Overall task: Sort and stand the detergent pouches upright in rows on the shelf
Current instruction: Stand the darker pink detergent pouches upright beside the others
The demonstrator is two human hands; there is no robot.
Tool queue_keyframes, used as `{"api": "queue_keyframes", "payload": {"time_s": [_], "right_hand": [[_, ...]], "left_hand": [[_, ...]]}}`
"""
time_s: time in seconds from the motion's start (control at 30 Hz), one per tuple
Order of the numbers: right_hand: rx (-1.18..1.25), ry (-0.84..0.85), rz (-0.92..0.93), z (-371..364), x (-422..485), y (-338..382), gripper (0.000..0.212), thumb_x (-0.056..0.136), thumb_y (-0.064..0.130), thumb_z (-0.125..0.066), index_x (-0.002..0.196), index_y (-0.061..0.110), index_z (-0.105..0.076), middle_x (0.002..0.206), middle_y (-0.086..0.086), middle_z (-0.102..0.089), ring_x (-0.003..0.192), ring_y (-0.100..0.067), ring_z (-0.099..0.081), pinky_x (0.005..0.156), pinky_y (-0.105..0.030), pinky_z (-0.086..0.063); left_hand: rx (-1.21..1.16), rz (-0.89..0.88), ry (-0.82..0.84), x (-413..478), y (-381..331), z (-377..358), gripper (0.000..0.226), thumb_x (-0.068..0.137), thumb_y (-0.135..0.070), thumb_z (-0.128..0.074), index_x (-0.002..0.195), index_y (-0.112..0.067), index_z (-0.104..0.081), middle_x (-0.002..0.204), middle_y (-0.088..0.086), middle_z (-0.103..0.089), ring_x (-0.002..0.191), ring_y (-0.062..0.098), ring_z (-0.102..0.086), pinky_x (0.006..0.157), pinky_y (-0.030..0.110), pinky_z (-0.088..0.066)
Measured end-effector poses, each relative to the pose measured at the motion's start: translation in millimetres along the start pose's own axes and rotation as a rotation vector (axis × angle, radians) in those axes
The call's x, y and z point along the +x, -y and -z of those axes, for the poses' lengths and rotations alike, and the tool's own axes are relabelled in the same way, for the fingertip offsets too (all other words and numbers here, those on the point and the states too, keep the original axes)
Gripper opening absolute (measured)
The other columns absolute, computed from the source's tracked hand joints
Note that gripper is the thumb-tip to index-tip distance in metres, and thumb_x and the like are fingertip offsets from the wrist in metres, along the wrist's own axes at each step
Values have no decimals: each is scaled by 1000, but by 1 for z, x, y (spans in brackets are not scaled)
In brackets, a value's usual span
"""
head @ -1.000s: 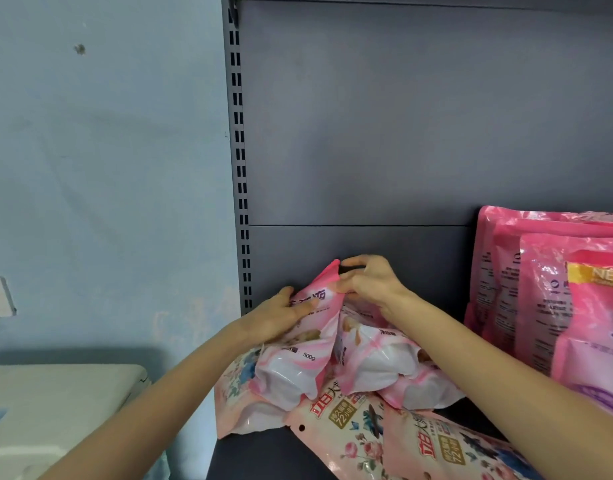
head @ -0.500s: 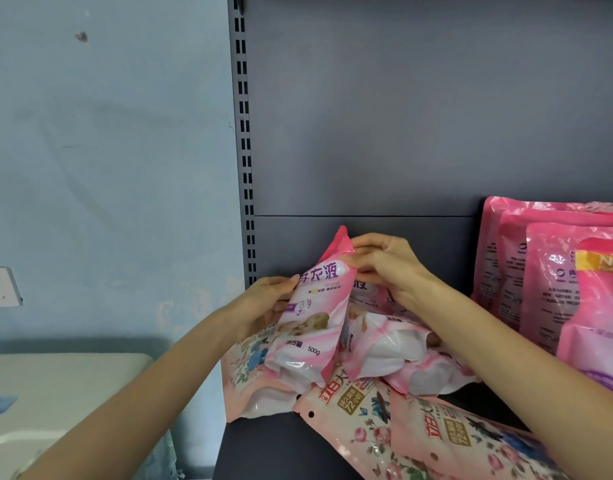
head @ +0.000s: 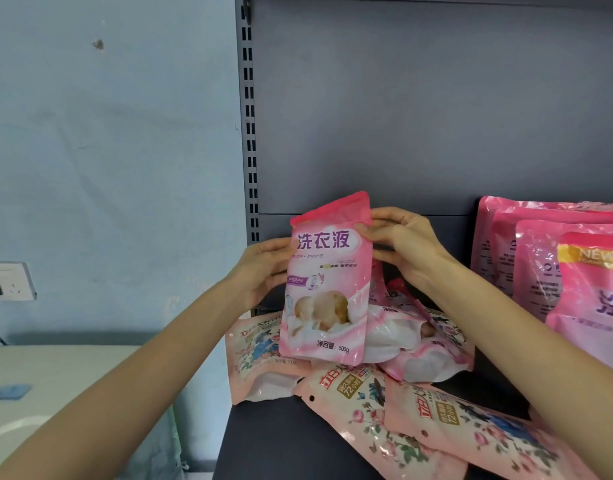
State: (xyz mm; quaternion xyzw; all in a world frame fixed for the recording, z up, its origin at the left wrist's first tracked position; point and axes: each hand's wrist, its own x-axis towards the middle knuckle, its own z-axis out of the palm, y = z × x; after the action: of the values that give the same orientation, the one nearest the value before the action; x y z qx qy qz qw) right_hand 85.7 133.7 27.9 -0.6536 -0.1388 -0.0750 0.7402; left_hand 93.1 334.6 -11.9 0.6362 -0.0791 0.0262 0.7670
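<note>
While the shelf bears a standing row at right and a lying heap centre, one pink pouch is held upright above the heap. The left hand grips its left edge and the right hand pinches its top corner. Step, as judged: sorting. Next: seat it base-down by the matching row.

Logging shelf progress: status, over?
Left hand and right hand grip pink pouch, held upright. Below it, fallen pouches heaped. At right, upright row standing.

Shop: slotted shelving upright, stocked detergent pouches.
</note>
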Motion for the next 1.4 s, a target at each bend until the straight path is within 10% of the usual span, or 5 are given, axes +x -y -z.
{"api": "queue_keyframes", "payload": {"time_s": [0.9, 1.27, 1.4], "right_hand": [[44, 215, 81, -19, -72, 39, 11, 78, 3, -67, 83, 12, -67, 86, -4, -69, 85, -20, -67, 80, -36, -58], [73, 281, 99, -35, -111, 39, 10, 73, 4, -70, 78, 12, -66, 79, -3, -70, 71, -15, -68, 64, -29, -57], [-69, 311, 108, -37, -126, 29, 10, 75, 3, -71, 79, 10, -65, 78, -3, -71, 69, -13, -68, 59, -26, -55]], "left_hand": [[101, -223, 18, -104, -53, 17, 16, 71, -16, -64, 87, -17, -68, 82, -4, -74, 78, 10, -70, 65, 23, -57], [138, -255, 33, -136, -54, 37, 22, 66, -15, -66, 88, -14, -67, 86, -1, -73, 78, 13, -70, 66, 26, -58], [210, -152, 106, -143, -44, 49, 59, 38, -40, -92, 88, -15, -73, 99, 6, -72, 87, 19, -70, 66, 28, -57]]}}
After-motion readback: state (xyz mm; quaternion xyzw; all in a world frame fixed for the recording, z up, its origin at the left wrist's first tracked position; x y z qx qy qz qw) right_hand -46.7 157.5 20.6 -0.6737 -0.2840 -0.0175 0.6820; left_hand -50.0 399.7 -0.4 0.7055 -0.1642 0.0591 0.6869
